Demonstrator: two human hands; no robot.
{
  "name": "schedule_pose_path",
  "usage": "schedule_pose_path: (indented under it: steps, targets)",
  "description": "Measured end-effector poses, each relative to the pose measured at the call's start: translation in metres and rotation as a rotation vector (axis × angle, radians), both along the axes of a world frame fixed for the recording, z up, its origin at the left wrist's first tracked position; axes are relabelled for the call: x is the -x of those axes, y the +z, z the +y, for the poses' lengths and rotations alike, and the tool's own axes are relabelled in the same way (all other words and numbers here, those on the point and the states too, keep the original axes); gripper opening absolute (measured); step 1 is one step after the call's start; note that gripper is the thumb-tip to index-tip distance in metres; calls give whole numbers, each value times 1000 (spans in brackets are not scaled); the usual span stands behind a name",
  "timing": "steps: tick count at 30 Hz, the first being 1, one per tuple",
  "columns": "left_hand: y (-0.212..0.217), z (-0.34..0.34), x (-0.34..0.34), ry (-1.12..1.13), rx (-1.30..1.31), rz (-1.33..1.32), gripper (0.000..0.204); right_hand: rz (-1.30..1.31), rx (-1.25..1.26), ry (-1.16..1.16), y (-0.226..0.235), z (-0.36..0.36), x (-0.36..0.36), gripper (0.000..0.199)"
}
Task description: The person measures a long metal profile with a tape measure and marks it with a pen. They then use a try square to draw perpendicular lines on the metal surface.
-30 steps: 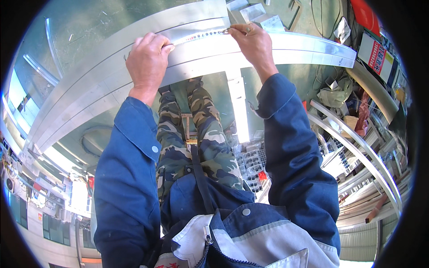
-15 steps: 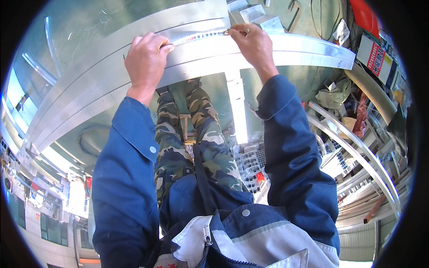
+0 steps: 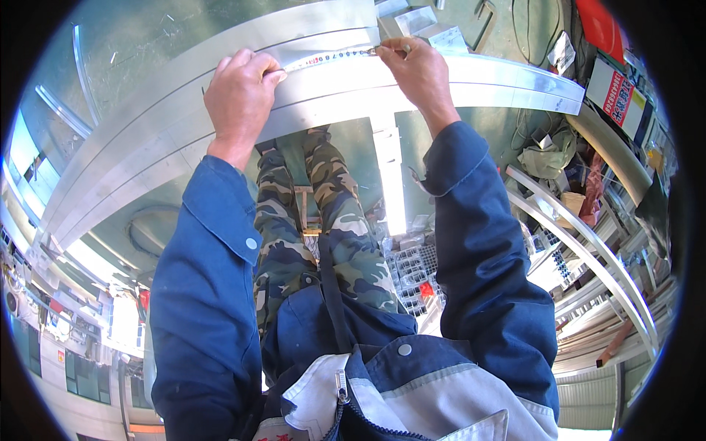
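A white measuring tape [image 3: 323, 59] is stretched between my two hands, over long silvery metal profiles [image 3: 323, 92] lying side by side across the view. My left hand [image 3: 241, 99] pinches the tape with thumb and fingers, its knuckles up. At the tape's other end, my right hand [image 3: 417, 76] grips the tip near the end edge of one of the far profiles. Both hands are close to the metal surface; whether they rest on it I cannot tell. The rest of the tape and any case are hidden by my left hand.
Short metal offcuts [image 3: 419, 20] lie beyond my right hand. To the right are a red and white board [image 3: 620, 95], a brown tube [image 3: 614, 151] and stacked long profiles [image 3: 588, 242]. More strips [image 3: 62, 110] lie on the green floor at the left. My camouflage-clad legs [image 3: 346, 213] stand below.
Almost nothing differs. My left hand has shifted very slightly up and left, while the right keeps its place at the tape's end.
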State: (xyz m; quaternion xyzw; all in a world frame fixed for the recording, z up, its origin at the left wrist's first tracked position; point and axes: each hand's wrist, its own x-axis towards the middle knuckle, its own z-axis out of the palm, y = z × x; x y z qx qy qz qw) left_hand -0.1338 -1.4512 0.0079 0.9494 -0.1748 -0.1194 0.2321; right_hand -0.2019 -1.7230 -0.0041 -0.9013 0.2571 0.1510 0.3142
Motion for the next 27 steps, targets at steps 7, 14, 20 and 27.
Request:
schedule_pose_path:
  steps: [7,14,20,27]
  targets:
    - [1,-2,2,8,-7,5,12,38,22,36,1,-1,-1,35]
    - [0,-3,3,5,6,-19,13,-7,35,50,-3,-2,0,34]
    - [1,-1,4,15,7,-7,13,41,37,73,0,-2,-4,33]
    - [0,-1,5,17,24,-17,13,97,42,106,8,-1,-8,38]
